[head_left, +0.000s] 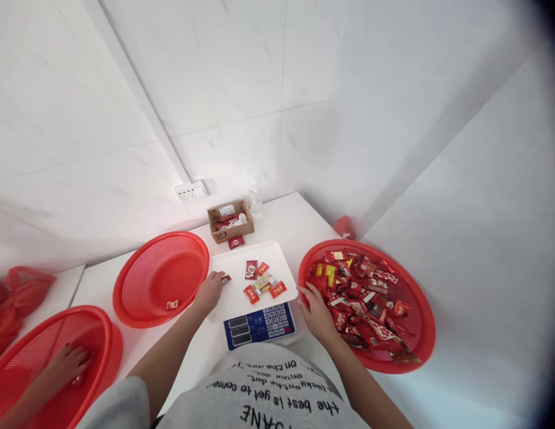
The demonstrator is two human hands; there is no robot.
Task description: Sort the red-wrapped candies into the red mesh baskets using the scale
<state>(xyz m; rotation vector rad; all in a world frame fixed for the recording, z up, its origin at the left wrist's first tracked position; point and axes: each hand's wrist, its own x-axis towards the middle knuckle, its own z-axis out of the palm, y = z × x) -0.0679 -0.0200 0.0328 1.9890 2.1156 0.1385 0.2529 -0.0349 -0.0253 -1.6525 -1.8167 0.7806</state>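
My left hand (209, 293) is closed, its fingertips pinching a small red-wrapped candy (226, 279) over the left side of a white scale pan (232, 304). Several wrapped sweets lie on the pan: a dark red packet (251, 270), small orange-red packets (278, 289) and a yellow-and-white one (263, 283). Below the pan shows the scale's blue keypad panel (259, 326). My right hand (316, 313) is open between the pan's right corner and a red basket (427, 333) heaped with red-wrapped snacks (364, 301). Whether its fingers touch the rim is hard to tell.
Behind the pan stands a small cardboard box (219, 235) of packets, with a red packet (236, 242) in front. Left is a red basket (129, 286) holding one packet (172, 305). Another person's hand (69, 364) reaches into a nearer red basket (111, 357). Red bags (27, 292) lie far left.
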